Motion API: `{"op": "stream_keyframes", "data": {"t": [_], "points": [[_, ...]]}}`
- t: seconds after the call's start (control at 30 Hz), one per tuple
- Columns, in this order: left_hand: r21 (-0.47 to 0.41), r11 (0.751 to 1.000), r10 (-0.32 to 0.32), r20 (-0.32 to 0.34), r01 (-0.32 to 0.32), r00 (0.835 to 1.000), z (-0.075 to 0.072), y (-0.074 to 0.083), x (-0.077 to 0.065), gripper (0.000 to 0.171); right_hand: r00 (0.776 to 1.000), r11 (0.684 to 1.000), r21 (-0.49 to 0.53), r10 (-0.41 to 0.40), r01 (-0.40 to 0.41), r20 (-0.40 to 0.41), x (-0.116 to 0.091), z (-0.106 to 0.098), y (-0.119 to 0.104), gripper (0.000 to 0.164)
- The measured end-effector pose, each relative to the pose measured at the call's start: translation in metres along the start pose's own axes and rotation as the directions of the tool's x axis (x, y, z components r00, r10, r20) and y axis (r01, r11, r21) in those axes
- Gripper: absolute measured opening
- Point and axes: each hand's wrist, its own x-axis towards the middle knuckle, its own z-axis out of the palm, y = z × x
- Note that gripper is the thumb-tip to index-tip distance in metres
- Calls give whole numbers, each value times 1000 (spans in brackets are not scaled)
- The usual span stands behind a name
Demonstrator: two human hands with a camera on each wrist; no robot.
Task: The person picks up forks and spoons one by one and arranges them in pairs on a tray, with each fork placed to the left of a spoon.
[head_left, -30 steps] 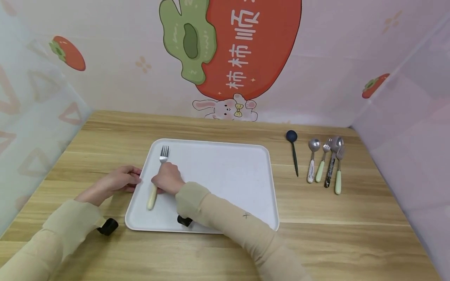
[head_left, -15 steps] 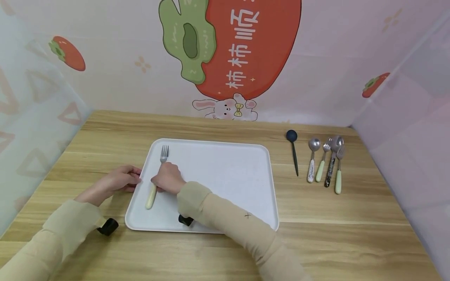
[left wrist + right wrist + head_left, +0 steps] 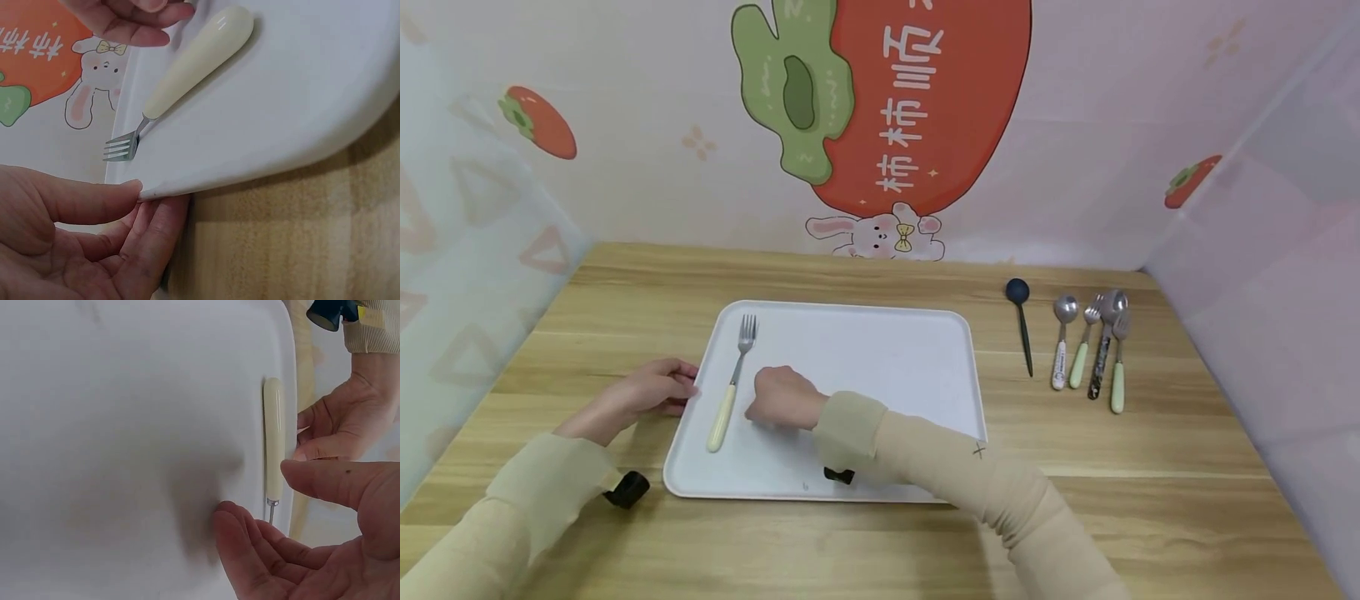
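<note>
Pointing tines (image 3: pixel 748 327) away, fork (image 3: pixel 728 395) roughly parallels left tray rim (image 3: pixel 682 433); left hand (image 3: pixel 651 390) pinches rim, right hand (image 3: pixel 784 397) half-curled, empty.

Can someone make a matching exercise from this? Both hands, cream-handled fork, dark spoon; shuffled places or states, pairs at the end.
Column one
1. Cream-handled fork
2. Left hand
3. Right hand
4. Dark spoon

Column two
A. Over the white tray, holding nothing
B. On the wooden table, right of the tray in the head view
C. Pinching the tray's edge
D. Lying on the tray

Pairs: 1-D, 2-C, 3-A, 4-B
</note>
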Motion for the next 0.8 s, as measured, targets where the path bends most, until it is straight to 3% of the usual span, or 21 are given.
{"op": "stream_keyframes", "data": {"t": [0.2,0.37,0.57,0.8], "points": [[-3,1000,-10,-8,10,1000,-1,-1,1,45,997,983,-179,-27,39,69,-15,-13,9,21],[-31,999,-3,7,3,1000,0,-1,2,45,994,963,-264,-33,61,108,-26,-23,20,9],[-43,999,0,17,1,1000,0,-1,1,44,992,951,-302,-36,71,121,-36,-35,36,11],[-53,999,-4,14,5,1000,2,1,0,44,993,943,-332,9,29,114,-44,-47,56,11]]}}
